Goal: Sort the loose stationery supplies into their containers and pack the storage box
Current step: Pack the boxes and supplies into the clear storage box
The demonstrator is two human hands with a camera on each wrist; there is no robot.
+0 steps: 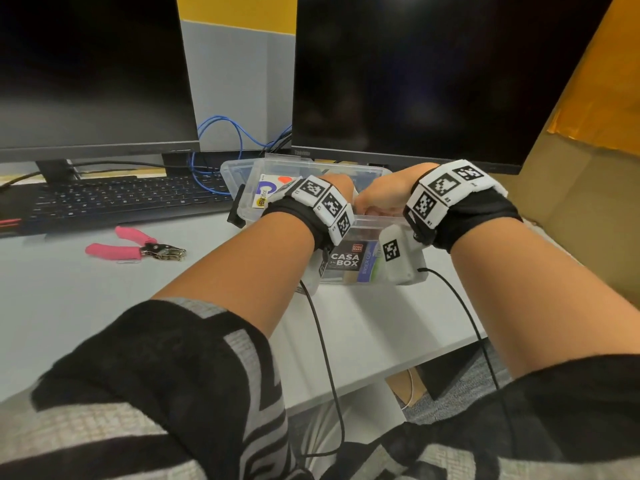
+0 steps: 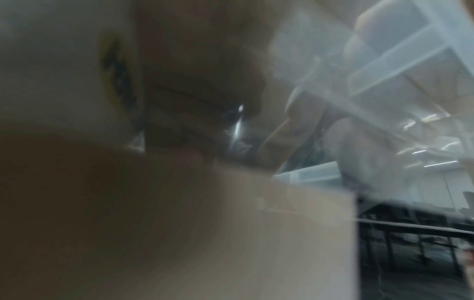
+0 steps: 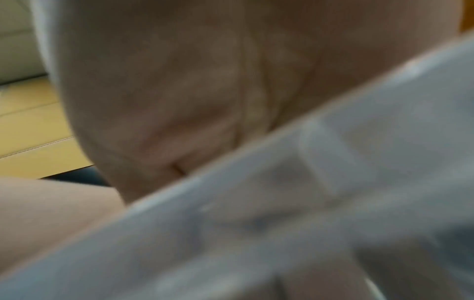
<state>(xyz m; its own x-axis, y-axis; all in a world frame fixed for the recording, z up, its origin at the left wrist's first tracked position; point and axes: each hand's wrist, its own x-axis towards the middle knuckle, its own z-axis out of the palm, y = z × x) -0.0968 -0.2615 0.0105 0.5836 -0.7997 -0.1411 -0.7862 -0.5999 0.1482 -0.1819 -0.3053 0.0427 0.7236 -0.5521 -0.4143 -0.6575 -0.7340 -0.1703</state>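
Note:
A clear storage box (image 1: 349,271) labelled CASA BOX stands on the white desk (image 1: 69,306) in front of the right monitor, with packs of supplies inside, one a white HBW Office pack (image 1: 262,199). Both hands hover close together over the box's near half. My left hand (image 1: 341,188) is bent at the knuckles, its fingers hidden. My right hand (image 1: 379,199) is fisted, and its fingers (image 2: 359,146) show through a clear ribbed plastic piece (image 2: 400,67) that they curl round. The right wrist view is blurred: a palm (image 3: 179,91) against clear plastic (image 3: 333,182).
Pink-handled pliers (image 1: 135,247) lie on the desk to the left. A black keyboard (image 1: 114,202) and two dark monitors (image 1: 408,81) stand behind, with blue cables (image 1: 221,133) between them. A cardboard panel (image 1: 588,168) closes the right side. The desk edge (image 1: 433,358) is near.

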